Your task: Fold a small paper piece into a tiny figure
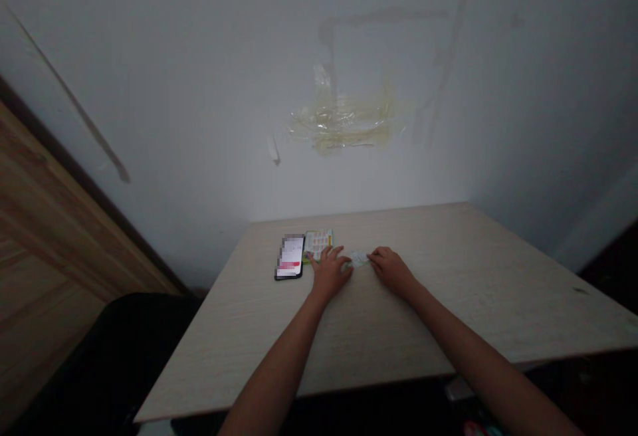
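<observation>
My left hand (329, 272) rests with its fingers spread at the near edge of a small printed card or booklet (319, 242). Its thumb-side fingers reach the left end of a small, pale, see-through sheet (359, 258), which looks like thin plastic. At the sheet's right end, my right hand (391, 268) has its fingertips pinched together on the edge. The sheet lies low over the tabletop between both hands; its markings are too small to read. Left of the card lies a phone (290, 258) with its screen lit.
The pale wooden table (399, 343) stands against a grey wall (199, 90) that has old yellowed tape (349, 120) on it. A wooden door or panel (40, 243) is at the left, with a dark object (114, 356) beside the table. Some things under the table's front edge are too dark to make out.
</observation>
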### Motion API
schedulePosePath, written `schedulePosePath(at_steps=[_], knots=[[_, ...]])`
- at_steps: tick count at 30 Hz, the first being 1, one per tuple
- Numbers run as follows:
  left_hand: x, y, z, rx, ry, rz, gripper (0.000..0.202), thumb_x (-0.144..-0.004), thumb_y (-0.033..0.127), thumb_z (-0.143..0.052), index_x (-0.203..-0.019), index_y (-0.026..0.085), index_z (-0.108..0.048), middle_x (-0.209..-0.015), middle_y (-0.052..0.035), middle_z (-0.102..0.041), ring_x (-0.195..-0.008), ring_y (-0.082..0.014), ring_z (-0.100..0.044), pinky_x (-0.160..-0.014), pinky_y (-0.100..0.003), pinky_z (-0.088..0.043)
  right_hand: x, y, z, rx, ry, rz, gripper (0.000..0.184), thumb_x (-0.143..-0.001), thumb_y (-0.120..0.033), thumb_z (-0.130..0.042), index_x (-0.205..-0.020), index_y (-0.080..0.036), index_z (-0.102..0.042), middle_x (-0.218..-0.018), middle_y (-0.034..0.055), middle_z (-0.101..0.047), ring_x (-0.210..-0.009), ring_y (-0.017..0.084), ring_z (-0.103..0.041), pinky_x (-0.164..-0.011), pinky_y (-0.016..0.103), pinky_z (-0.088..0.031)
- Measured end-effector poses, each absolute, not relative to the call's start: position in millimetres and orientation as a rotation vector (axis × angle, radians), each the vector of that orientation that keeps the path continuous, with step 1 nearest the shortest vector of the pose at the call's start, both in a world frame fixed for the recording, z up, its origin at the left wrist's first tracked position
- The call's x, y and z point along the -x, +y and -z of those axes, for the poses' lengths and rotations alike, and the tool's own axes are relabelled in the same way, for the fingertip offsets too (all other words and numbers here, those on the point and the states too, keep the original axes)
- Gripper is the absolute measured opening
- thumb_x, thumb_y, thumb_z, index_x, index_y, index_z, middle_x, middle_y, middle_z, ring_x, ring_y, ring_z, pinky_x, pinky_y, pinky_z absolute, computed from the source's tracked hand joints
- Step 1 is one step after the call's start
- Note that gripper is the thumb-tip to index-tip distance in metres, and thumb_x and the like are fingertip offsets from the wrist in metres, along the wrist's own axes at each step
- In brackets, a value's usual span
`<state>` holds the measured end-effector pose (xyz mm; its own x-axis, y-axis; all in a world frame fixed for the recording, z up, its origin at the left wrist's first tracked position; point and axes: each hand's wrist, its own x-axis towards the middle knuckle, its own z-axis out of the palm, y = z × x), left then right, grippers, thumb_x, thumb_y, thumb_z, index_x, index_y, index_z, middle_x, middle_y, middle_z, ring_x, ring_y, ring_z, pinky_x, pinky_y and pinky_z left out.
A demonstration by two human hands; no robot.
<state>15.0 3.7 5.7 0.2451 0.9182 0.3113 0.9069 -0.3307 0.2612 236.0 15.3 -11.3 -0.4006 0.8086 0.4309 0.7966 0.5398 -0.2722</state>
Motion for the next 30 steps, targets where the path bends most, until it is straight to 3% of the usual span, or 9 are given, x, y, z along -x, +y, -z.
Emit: schedulePosePath(at_steps=[20, 30], knots=[[-11.5, 9.6, -0.4, -2.431, 1.807, -0.671, 0.028, -0.082, 0.050, -0.066, -0.107, 0.039, -0.072, -0.140, 0.0021, -0.056, -0.134, -0.0339, -0.038, -0.106, -0.080, 0.004, -248.1, 27.8, 23.5, 1.296, -1.969, -0.400, 0.040, -0.078, -0.020, -0.064, -0.118, -0.017, -0.068, -0.108, 0.0113, -0.069, -0.105, 0.024, -0.058, -0.098, 0.040, -0.044], [-11.3, 9.0, 0.2, -2.447, 1.799, -0.712, 0.024, -0.086, 0.048, -0.063, -0.105, 0.038, -0.073, -0.137, -0.0001, -0.059, -0.132, -0.0333, -0.041, -0.107, -0.079, 0.002, -244.6, 25.0, 21.7, 1.272, -1.998, -0.335, 0.023, -0.082, -0.021, -0.064, -0.102, -0.018, -0.074, -0.097, 0.0109, -0.069, -0.098, 0.024, -0.059, -0.091, 0.037, -0.045]])
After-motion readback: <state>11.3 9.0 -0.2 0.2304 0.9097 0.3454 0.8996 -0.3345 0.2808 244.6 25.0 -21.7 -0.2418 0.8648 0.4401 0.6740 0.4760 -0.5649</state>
